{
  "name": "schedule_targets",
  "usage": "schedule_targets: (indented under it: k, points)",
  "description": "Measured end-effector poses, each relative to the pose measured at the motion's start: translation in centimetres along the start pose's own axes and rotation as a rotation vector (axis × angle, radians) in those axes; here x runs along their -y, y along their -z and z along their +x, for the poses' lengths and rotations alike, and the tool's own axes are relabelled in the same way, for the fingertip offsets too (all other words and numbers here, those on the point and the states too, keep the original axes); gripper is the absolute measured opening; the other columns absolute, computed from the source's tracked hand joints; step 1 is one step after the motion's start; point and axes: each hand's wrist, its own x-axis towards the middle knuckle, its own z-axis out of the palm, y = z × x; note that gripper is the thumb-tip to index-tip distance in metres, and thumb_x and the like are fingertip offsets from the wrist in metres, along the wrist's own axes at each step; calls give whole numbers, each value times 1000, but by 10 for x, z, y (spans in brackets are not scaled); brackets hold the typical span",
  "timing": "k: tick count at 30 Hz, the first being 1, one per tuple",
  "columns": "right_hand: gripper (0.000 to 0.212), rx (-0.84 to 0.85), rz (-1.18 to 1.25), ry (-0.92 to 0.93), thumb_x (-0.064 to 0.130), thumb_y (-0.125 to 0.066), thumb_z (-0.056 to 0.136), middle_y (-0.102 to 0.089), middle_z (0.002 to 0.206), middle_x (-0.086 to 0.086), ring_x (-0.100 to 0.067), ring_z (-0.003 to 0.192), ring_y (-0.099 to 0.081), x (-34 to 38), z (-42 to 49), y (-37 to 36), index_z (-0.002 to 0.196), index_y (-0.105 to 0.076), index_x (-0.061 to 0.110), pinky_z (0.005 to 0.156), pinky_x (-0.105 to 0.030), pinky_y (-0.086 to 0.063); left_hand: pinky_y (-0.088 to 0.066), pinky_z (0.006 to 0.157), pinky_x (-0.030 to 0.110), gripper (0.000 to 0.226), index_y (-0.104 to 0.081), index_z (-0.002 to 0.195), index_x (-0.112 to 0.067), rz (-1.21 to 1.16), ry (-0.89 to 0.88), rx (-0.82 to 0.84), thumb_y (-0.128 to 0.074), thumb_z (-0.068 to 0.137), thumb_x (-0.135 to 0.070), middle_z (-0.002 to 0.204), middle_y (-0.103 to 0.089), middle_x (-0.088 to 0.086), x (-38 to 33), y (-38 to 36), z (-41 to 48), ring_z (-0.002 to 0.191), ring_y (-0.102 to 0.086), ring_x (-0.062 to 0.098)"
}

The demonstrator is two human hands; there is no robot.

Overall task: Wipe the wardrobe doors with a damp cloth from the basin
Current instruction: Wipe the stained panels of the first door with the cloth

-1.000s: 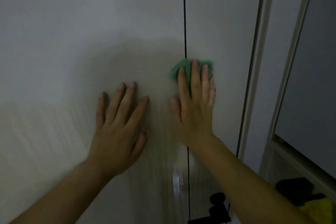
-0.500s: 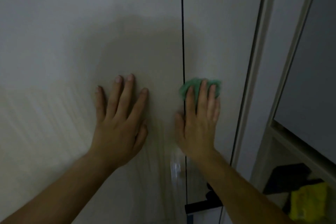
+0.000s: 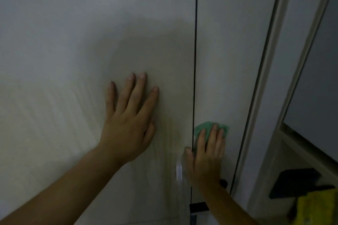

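Head view, green cloth (image 3: 210,128) under right hand (image 3: 205,159) fingers, on door (image 3: 225,60)

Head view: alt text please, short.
A right hand presses a green cloth flat against the right wardrobe door, just beside the dark seam between doors. The left hand rests flat, fingers spread, on the left door.

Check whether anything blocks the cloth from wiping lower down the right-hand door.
The right hand presses the green cloth on the right door beside the seam. Below it a black handle sits at the seam, partly behind the forearm; the cloth would likely meet it. Nothing else visible blocks it.
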Motion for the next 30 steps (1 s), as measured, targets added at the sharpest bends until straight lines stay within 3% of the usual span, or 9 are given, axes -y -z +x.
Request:
schedule_targets:
  k: [3,8,12,15,20,21,26,28,30]
  points:
    - [69,1,60,32,44,-28,105,9,170,-12,-38,156,4,16,35,11,163,-1,16,125,-58,-3,-14,119,69,72,-38,156,-9,0,-26,11,-47,91,-37,167,-17,22,4,7,0,155,-13,40]
    - [67,-66,15,215,42,-33,105,-2,167,-14,-40,155,1,75,148,36,162,-12,13,125,-55,1,-20,119,64,71,-41,154,-10,-29,-58,-12,-50,89,-35,166,-21,21,30,27,-4,155,-21,36]
    - [76,81,-79,501,40,-56,96,-9,168,-8,-36,156,-6,93,106,22,160,-20,18,126,-52,-2,-10,120,67,73,-40,155,-9,28,108,-35,-50,88,-37,166,-15,26,64,39,-28,155,-12,42]
    - [72,139,-170,679,41,-58,98,-18,167,-8,-32,156,-12,86,101,25,159,-26,17,127,-48,-7,-4,119,71,74,-37,156,-8,86,183,-6,-50,89,-38,167,-11,26,91,44,-46,155,-7,44]
    - [69,1,-70,324,40,-40,103,1,168,-11,-34,157,3,126,173,43,161,-16,12,126,-49,6,-13,116,74,72,-34,157,-8,71,201,55,-41,92,-39,168,-9,24,119,45,-58,155,-5,45]
    - [70,-1,-66,322,41,-41,103,2,168,-12,-35,156,4,133,169,41,161,-17,11,126,-50,6,-14,116,73,72,-34,157,-9,62,194,54,-41,93,-39,168,-9,23,120,44,-58,155,-5,45]
    - [73,168,-259,780,46,-51,101,-10,168,-8,-32,157,-6,120,100,15,160,-19,18,127,-48,-5,-15,118,71,71,-33,158,-13,38,189,35,-44,92,-38,169,-12,20,124,45,-61,156,-7,42]
    - [68,132,-254,798,45,-47,102,-11,168,-7,-29,157,-5,124,121,22,159,-20,20,127,-46,-3,-16,118,70,70,-34,158,-14,34,193,25,-44,93,-39,168,-14,19,124,44,-61,156,-9,42]
    - [65,61,-200,658,42,-43,103,-10,167,-9,-30,156,-6,139,155,34,159,-20,18,127,-46,0,-16,117,70,70,-36,157,-14,22,198,12,-43,93,-39,168,-16,19,122,43,-61,155,-12,42]
